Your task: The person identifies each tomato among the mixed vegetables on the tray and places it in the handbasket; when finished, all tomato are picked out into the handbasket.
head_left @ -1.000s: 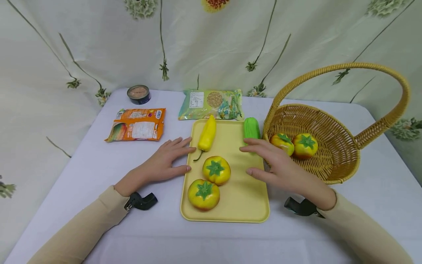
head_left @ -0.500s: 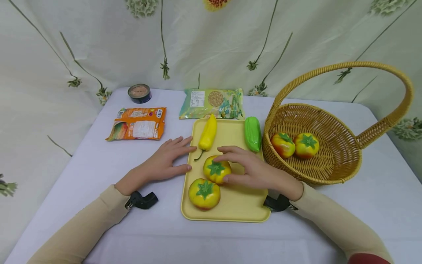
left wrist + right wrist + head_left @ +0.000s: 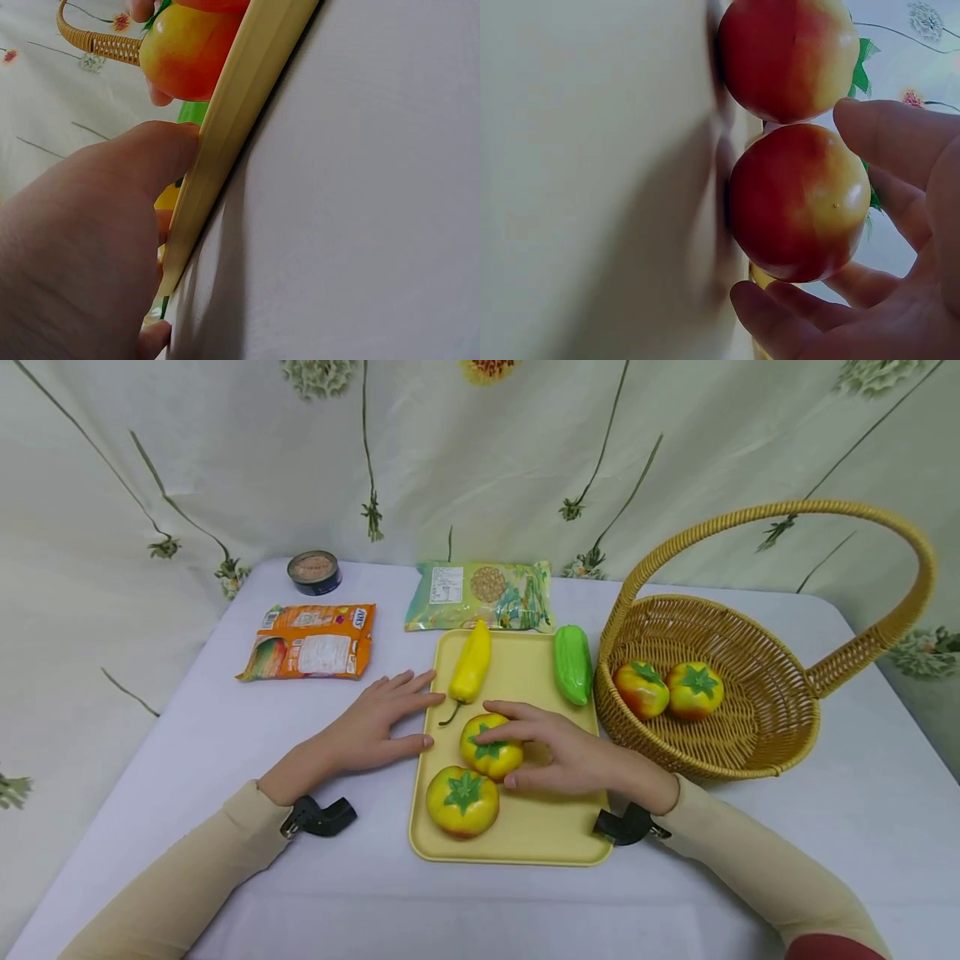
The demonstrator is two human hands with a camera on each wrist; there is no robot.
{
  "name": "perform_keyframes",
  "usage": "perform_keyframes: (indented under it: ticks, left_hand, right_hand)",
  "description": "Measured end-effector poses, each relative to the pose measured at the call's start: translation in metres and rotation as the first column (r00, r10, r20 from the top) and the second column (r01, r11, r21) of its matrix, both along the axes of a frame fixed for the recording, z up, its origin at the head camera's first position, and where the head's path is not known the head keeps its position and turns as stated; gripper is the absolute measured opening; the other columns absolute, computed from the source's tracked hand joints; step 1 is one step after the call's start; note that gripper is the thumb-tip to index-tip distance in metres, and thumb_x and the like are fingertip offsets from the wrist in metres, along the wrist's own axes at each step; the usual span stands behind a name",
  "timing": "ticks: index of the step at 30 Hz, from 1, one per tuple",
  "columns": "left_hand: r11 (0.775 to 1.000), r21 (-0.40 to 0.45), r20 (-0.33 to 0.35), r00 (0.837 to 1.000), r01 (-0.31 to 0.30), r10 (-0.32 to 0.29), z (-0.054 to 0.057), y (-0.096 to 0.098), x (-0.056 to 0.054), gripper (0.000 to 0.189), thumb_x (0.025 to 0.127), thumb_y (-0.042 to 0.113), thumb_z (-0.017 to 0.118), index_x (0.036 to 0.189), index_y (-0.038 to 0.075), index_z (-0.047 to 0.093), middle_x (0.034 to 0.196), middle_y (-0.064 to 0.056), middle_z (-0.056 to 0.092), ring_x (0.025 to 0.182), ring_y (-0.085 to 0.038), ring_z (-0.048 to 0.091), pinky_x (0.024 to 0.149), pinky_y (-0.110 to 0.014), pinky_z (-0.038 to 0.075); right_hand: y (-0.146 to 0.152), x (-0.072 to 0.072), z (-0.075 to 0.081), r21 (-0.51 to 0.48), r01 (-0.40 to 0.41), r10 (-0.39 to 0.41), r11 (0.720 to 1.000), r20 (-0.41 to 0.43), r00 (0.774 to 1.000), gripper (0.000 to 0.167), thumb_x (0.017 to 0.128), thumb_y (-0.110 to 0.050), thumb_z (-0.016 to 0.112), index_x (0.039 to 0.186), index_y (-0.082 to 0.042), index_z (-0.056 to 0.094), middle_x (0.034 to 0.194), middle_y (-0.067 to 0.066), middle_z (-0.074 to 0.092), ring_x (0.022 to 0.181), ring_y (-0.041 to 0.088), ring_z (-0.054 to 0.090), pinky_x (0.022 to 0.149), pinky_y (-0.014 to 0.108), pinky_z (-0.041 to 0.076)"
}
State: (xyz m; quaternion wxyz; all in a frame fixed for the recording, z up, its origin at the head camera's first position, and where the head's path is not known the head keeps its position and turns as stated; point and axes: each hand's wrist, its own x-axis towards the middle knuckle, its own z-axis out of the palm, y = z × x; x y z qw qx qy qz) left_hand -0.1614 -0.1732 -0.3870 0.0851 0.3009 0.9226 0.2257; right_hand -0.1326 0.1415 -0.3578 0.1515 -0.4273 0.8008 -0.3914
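On the cream tray (image 3: pixel 555 835) two yellow-red toy tomatoes with green star-shaped leaves sit side by side. My right hand (image 3: pixel 573 756) spreads around the farther tomato (image 3: pixel 487 767), a finger over its leaves and the thumb at its right side. In the right wrist view, a gap shows between the lowest finger and this tomato (image 3: pixel 799 206). The nearer tomato (image 3: pixel 453 817) lies toward the tray's front left. My left hand (image 3: pixel 367 727) lies flat with straight fingers at the tray's left edge; in the left wrist view, its thumb touches the tray wall (image 3: pixel 217 150).
A yellow pepper (image 3: pixel 472 664) and a ribbed green vegetable (image 3: pixel 572 664) lie on the tray. To the right stands a wicker basket (image 3: pixel 787 727) holding two tomatoes, its handle arching high. Farther back are an orange packet (image 3: pixel 315 643), a tin (image 3: pixel 313 573) and a green bag (image 3: pixel 480 597).
My right hand has moved left from beside the basket to the farther tomato, its fingers now lower around it. The left hand has stayed in place.
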Motion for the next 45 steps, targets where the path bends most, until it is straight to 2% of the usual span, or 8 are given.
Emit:
perform_keyframes:
  ticks: [8,18,37,45]
  left_hand:
    - [1.0,-0.004,-0.001,1.0,-0.002,0.002,0.0002,0.0003,0.0004,0.063,0.096,0.046,0.065,0.151,0.02,0.051,0.169,-0.007,0.028,0.157,-0.041,0.021,0.126,-0.066,0.013]
    - [1.0,-0.002,0.01,1.0,-0.005,0.005,0.0004,0.0001,0.0009,0.063,0.095,0.046,0.065,0.152,0.021,0.05,0.17,-0.007,0.028,0.157,-0.041,0.02,0.125,-0.067,0.013]
    - [1.0,0.008,0.004,1.0,-0.005,0.005,0.0025,0.0017,0.0022,0.062,0.095,0.044,0.065,0.151,0.019,0.052,0.169,-0.008,0.03,0.156,-0.043,0.022,0.125,-0.068,0.013]
    - [1.0,0.007,0.002,1.0,-0.005,0.005,0.0019,0.0012,0.0018,0.062,0.095,0.045,0.065,0.151,0.019,0.052,0.169,-0.008,0.029,0.157,-0.042,0.021,0.125,-0.068,0.013]
  right_hand:
    - [0.0003,-0.0003,-0.002,0.01,0.001,-0.001,1.0,-0.009,1.0,0.05,0.091,-0.014,0.075,0.14,-0.016,0.063,0.164,0.02,0.033,0.151,0.038,0.036,0.121,0.057,0.035]
    - [-0.0008,-0.0003,-0.0007,0.038,0.056,-0.057,0.998,0.027,0.998,0.048,0.093,-0.01,0.072,0.14,-0.013,0.062,0.162,0.021,0.037,0.146,0.036,0.045,0.109,0.043,0.052]
    - [-0.001,0.0001,-0.0006,0.039,0.073,-0.076,0.997,0.079,0.994,0.047,0.094,-0.009,0.07,0.14,-0.012,0.062,0.163,0.02,0.036,0.144,0.035,0.047,0.105,0.034,0.054]
    - [-0.0009,-0.0008,-0.0022,0.04,0.075,-0.078,0.996,0.077,0.994,0.047,0.095,-0.01,0.071,0.14,-0.013,0.062,0.163,0.019,0.036,0.144,0.034,0.047,0.104,0.033,0.054]
